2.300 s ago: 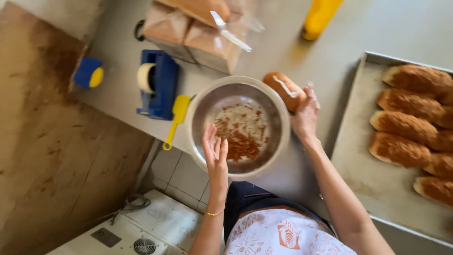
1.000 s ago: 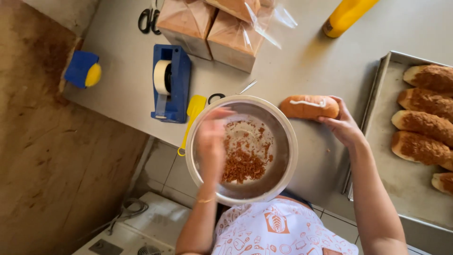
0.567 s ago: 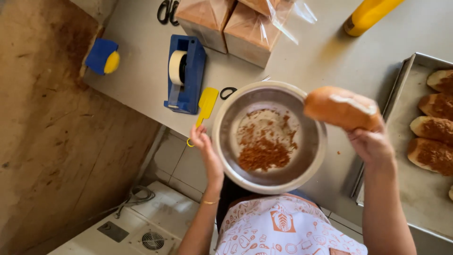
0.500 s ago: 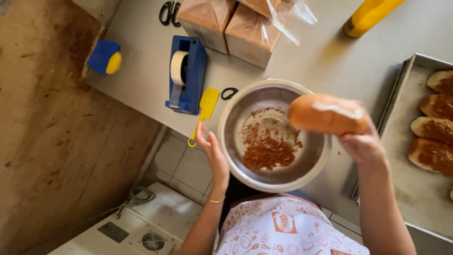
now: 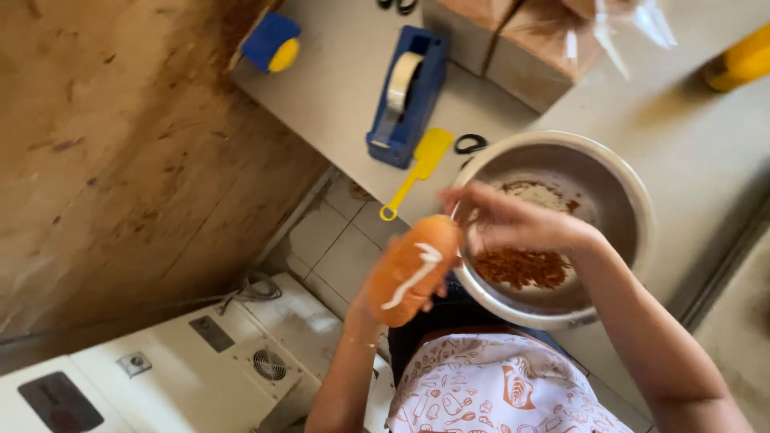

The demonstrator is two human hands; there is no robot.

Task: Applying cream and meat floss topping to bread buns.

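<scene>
My left hand [image 5: 362, 303] holds an orange-brown bun [image 5: 413, 269] with a white stripe of cream along its top, just off the table's near edge. My right hand [image 5: 513, 224] reaches across a steel bowl [image 5: 634, 200], its fingers apart at the bun's upper end. Brown crumbs [image 5: 521, 269] lie in the bottom of the bowl, partly hidden by my right hand and wrist. The bowl stands at the table edge, in front of my patterned apron [image 5: 497, 385].
A blue tape dispenser [image 5: 405, 96], a yellow spatula [image 5: 421, 164] and a black scissor handle [image 5: 469, 144] lie left of the bowl. Brown wrapped packs [image 5: 521, 40] and a yellow bottle [image 5: 746, 56] stand behind. A white machine [image 5: 200, 369] sits on the floor below.
The bun has passed from my right hand above the bowl into my left hand, down at the table's near edge. My right hand now reaches over the bowl. The view has shifted right.
</scene>
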